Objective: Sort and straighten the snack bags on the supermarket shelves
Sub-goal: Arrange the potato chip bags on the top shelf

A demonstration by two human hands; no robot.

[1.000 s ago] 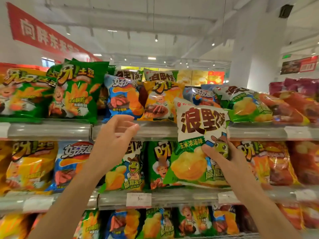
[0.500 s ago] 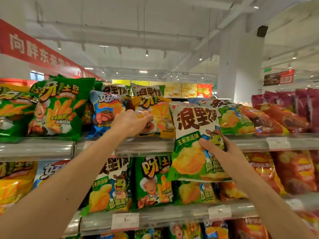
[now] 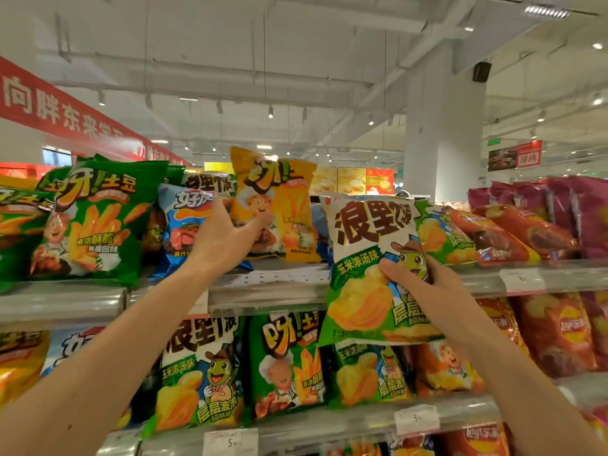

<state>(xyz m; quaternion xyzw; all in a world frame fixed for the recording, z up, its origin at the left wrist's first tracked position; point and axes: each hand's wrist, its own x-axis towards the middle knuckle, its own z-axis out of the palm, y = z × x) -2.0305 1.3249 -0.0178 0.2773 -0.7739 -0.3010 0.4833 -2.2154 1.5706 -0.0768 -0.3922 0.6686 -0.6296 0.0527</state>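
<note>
Gripping a white-and-green chip bag (image 3: 371, 268) printed 浪里个浪 and 玉米浓汤味 in our right hand (image 3: 424, 287), we hold it in front of the top shelf (image 3: 269, 284). Our left hand (image 3: 223, 238) pinches an orange bag (image 3: 283, 199) marked 呀!, tilted on that shelf beside a blue bag (image 3: 184, 222). A green 呀!土豆 bag (image 3: 95, 222) stands further left, and price tags (image 3: 416, 419) read 5.

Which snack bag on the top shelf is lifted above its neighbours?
The yellow bag, gripped by the left hand. Its top rises above the green bag and blue bag beside it.
</note>
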